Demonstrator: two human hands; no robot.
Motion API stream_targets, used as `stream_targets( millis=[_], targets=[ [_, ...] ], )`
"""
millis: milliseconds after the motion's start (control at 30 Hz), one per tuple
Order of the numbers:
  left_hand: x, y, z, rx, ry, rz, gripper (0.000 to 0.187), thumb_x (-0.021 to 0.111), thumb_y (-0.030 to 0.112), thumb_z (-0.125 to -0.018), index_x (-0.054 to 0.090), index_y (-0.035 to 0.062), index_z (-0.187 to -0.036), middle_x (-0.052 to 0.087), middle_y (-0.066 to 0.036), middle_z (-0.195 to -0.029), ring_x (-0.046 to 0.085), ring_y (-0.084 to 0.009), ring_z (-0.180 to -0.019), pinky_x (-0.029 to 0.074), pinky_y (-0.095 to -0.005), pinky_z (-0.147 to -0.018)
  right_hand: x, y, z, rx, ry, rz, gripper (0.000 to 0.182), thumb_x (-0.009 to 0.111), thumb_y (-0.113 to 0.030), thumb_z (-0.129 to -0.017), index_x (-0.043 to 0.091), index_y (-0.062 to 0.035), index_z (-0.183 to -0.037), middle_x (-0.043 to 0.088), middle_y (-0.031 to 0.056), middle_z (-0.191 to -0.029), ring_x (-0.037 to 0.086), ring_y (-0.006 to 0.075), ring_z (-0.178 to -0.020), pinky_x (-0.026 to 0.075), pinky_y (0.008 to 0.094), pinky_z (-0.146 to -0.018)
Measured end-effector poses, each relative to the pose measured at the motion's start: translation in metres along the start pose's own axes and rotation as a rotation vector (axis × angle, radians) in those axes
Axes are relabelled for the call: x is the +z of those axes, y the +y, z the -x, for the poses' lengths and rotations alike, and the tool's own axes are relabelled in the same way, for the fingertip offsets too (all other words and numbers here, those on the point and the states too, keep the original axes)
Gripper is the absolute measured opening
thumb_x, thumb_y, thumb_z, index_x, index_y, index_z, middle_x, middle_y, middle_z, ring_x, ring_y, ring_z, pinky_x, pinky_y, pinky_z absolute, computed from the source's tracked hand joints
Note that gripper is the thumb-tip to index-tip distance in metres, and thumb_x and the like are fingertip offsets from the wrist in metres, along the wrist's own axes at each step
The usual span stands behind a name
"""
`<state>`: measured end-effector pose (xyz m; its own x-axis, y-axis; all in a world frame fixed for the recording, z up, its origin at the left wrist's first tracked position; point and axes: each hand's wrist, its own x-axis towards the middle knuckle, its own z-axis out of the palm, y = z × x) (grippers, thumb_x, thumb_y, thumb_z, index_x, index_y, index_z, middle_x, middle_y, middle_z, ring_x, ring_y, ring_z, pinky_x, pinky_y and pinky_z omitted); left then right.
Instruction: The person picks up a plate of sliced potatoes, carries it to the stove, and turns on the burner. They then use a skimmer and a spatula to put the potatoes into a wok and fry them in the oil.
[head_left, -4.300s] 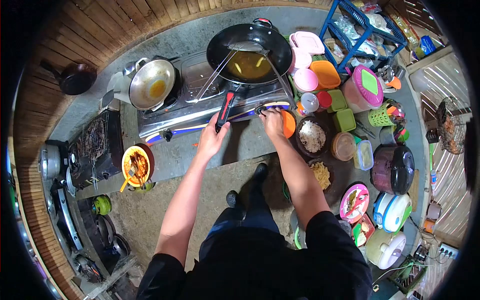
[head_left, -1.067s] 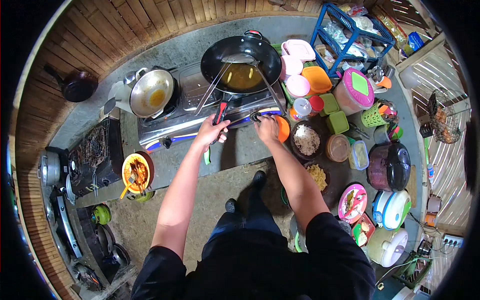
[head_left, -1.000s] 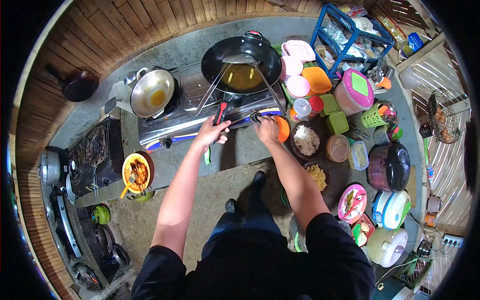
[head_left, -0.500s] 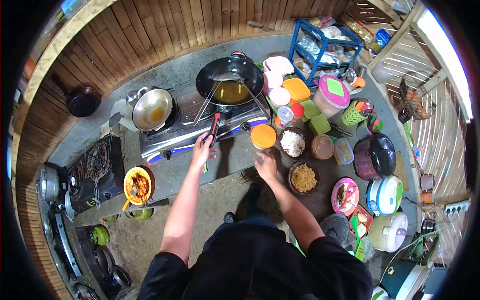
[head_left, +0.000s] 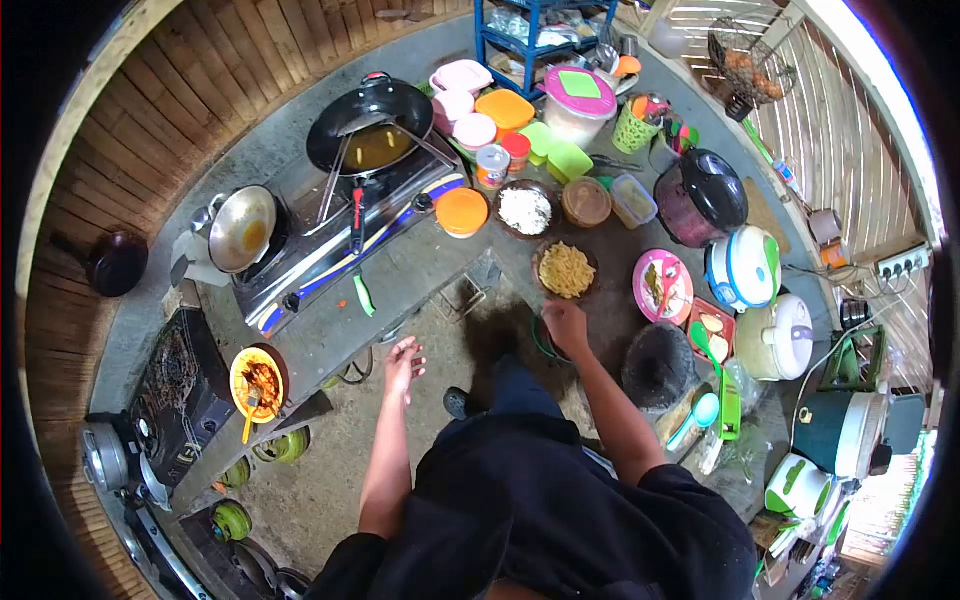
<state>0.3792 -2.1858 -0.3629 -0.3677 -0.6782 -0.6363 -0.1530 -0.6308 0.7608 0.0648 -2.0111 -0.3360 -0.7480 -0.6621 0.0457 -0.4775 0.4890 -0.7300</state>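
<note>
My left hand (head_left: 402, 368) hangs over the floor in front of the counter, fingers apart and holding nothing. My right hand (head_left: 567, 328) is just on the near side of a dark bowl of pale yellow pieces (head_left: 566, 270). Its back faces up and the fingers bend downward, so their grip is hidden. Beyond that bowl stands another dark bowl with white shredded food (head_left: 525, 209). On the stove, a black wok (head_left: 372, 140) holds oil with a few pieces in it, and a strainer and long tools rest across it. A green-handled knife (head_left: 365, 294) lies on the counter edge.
A second pan (head_left: 243, 229) sits on the left burner. An orange bowl of dark red sauce (head_left: 258, 385) stands at the left counter. Lidded tubs, an orange-lidded container (head_left: 462, 211), a pink plate (head_left: 662, 285), a stone mortar (head_left: 660, 365) and a dark pot (head_left: 700, 198) stand around the right side.
The view has turned to the right. My left hand has come away from the wok's handle and drawn back over the floor. My right hand has moved to the near edge of the yellow-piece bowl.
</note>
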Motion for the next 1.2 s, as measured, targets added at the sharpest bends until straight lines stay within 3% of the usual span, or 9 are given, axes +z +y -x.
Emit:
stream_targets(
  millis=[133, 333, 433, 533, 667, 767, 933, 1000, 1200],
  targets=[
    [0.037, 0.004, -0.005, 0.012, -0.019, -0.023, 0.032, 0.056, 0.021, -0.094, 0.056, 0.0111, -0.125, 0.064, -0.003, -0.106, 0.061, -0.0117, -0.079, 0.049, -0.026, -0.065, -0.012, 0.024, -0.037, 0.217, -0.039, 0.044, 0.024, 0.071, -0.019, -0.076, 0.073, -0.0067, -0.096, 0.069, 0.0169, -0.087, 0.066, 0.0326, -0.083, 0.052, 0.0414, -0.075],
    [0.135, 0.014, -0.049, 0.01, -0.182, -0.219, 0.035, 0.056, 0.018, -0.094, 0.055, 0.0124, -0.128, 0.065, -0.003, -0.11, 0.061, -0.0116, -0.082, 0.05, -0.0275, -0.068, -0.018, 0.094, -0.092, 0.013, 0.075, 0.219, 0.029, 0.07, -0.016, -0.074, 0.069, -0.007, -0.101, 0.065, 0.019, -0.102, 0.062, 0.0358, -0.098, 0.05, 0.0429, -0.087],
    [0.185, 0.003, -0.073, -0.004, -0.259, -0.258, 0.036, 0.056, 0.019, -0.094, 0.054, 0.0148, -0.13, 0.064, -0.003, -0.116, 0.062, -0.013, -0.09, 0.051, -0.0306, -0.073, -0.015, 0.118, -0.115, -0.111, 0.049, 0.213, 0.029, 0.069, -0.012, -0.074, 0.068, -0.0054, -0.102, 0.065, 0.0196, -0.101, 0.061, 0.0372, -0.098, 0.049, 0.0434, -0.088],
    [0.222, -0.006, -0.102, -0.025, -0.375, -0.268, 0.049, 0.062, 0.024, -0.092, 0.046, 0.0149, -0.138, 0.053, -0.006, -0.135, 0.053, -0.0201, -0.118, 0.048, -0.0384, -0.09, -0.014, 0.138, -0.133, -0.187, 0.11, 0.215, 0.032, 0.067, -0.01, -0.075, 0.065, -0.0041, -0.106, 0.064, 0.0204, -0.105, 0.061, 0.0382, -0.099, 0.049, 0.0438, -0.089],
    [0.261, -0.017, -0.117, -0.127, -0.287, -0.289, 0.056, 0.059, 0.018, -0.093, 0.037, 0.0154, -0.144, 0.045, -0.008, -0.143, 0.049, -0.0214, -0.125, 0.045, -0.0394, -0.096, -0.023, 0.144, -0.144, -0.133, 0.111, 0.311, 0.035, 0.064, -0.009, -0.077, 0.062, -0.0039, -0.112, 0.062, 0.021, -0.109, 0.06, 0.0384, -0.101, 0.048, 0.0439, -0.09],
    [0.274, -0.035, -0.126, -0.165, -0.27, -0.081, 0.061, 0.061, 0.019, -0.092, 0.034, 0.0163, -0.147, 0.043, -0.009, -0.143, 0.05, -0.0214, -0.123, 0.045, -0.0406, -0.097, -0.023, 0.158, -0.15, -0.096, 0.05, 0.198, 0.036, 0.062, -0.009, -0.079, 0.06, -0.0043, -0.115, 0.061, 0.0208, -0.111, 0.059, 0.0386, -0.103, 0.048, 0.0438, -0.091],
    [0.284, -0.038, -0.133, -0.182, -0.246, -0.126, 0.054, 0.06, 0.012, -0.092, 0.038, 0.0141, -0.142, 0.045, -0.006, -0.134, 0.052, -0.0194, -0.115, 0.047, -0.0408, -0.095, -0.029, 0.153, -0.157, 0.109, -0.032, 0.124, 0.04, 0.062, -0.008, -0.079, 0.061, -0.0037, -0.118, 0.061, 0.0205, -0.111, 0.06, 0.0377, -0.102, 0.049, 0.0431, -0.089],
    [0.285, -0.041, -0.134, -0.164, -0.321, -0.169, 0.05, 0.059, 0.009, -0.093, 0.04, 0.0137, -0.139, 0.045, -0.005, -0.131, 0.053, -0.0185, -0.111, 0.048, -0.0398, -0.094, -0.033, 0.155, -0.155, 0.124, -0.054, 0.153, 0.039, 0.063, -0.007, -0.077, 0.063, -0.0031, -0.117, 0.062, 0.0201, -0.109, 0.061, 0.037, -0.101, 0.049, 0.0424, -0.088],
    [0.288, -0.018, -0.11, -0.032, -0.152, -0.115, 0.037, 0.058, 0.008, -0.093, 0.048, 0.0158, -0.128, 0.046, -0.002, -0.123, 0.053, -0.0166, -0.106, 0.053, -0.0376, -0.083, -0.039, 0.148, -0.151, 0.048, 0.029, 0.085, 0.031, 0.064, -0.003, -0.075, 0.069, -0.001, -0.105, 0.063, 0.0188, -0.097, 0.063, 0.0358, -0.088, 0.051, 0.041, -0.078]
  ],
)
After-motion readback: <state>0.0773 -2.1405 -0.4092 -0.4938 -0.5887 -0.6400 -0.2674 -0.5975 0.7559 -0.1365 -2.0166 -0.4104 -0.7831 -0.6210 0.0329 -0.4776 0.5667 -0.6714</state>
